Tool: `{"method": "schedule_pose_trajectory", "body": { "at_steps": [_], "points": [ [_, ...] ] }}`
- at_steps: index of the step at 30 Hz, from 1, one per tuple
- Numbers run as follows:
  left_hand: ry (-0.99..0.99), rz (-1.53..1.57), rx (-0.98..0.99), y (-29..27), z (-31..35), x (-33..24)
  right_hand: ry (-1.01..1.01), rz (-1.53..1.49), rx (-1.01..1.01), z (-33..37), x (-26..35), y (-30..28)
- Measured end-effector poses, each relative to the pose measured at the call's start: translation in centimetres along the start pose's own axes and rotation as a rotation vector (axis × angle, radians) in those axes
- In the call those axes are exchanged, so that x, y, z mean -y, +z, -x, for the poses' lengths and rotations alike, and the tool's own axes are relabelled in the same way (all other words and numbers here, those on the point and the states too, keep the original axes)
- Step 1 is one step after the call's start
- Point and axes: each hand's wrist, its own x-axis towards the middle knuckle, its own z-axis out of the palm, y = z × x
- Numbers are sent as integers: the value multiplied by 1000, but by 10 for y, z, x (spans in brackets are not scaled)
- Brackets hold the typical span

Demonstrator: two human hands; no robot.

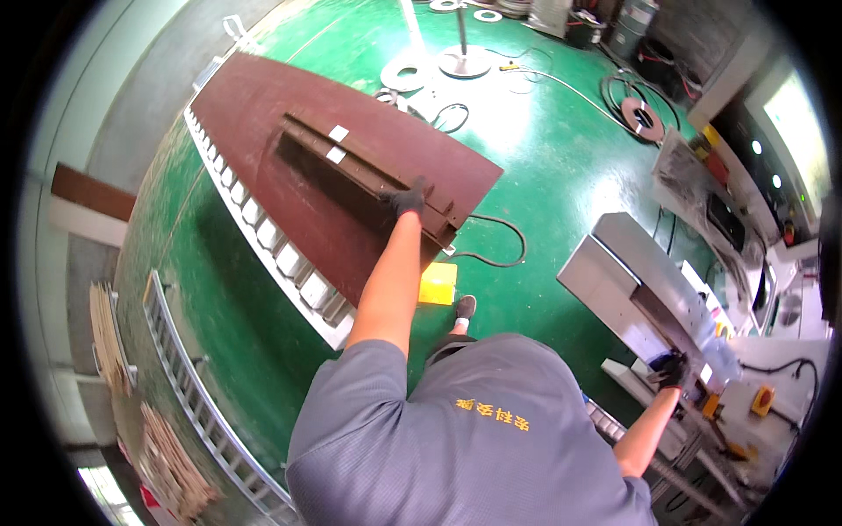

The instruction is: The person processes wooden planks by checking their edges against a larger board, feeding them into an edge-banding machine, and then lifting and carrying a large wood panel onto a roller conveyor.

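My left hand (407, 202), in a dark glove, reaches out over a long reddish-brown board (263, 92). Its fingers are closed over the near part of a long brown bar (358, 167) lying on the board. Two small white labels sit on the bars there. Out to the right, my dark-gloved right hand (670, 370) is at a grey metal machine (605, 280). It appears closed at the near end of a narrow brown strip (660, 317) set in the machine's bed; its fingertips are partly hidden.
Under the board's left edge runs a row of metal rollers (265, 232). A yellow box (438, 284) is beside my foot, near a black cable loop (509, 241). A metal ladder-like rack (189, 377) lies at left. A red button box (763, 401) is at right.
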Motion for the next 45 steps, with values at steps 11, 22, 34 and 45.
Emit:
{"method": "schedule_pose_trajectory", "body": {
  "at_steps": [11,22,34,45],
  "points": [
    [-17,-422,-174,-16,30,-46,-165,-59,21,77,-4,99],
    [-286,-160,-173,17,24,-74,-52,-294,136,51,-10,75],
    [61,763,93,-116,71,117,-272,-47,173,106,12,135],
    [15,367,317,-273,182,128,-256,294,962,241,11,321]
  ]
}}
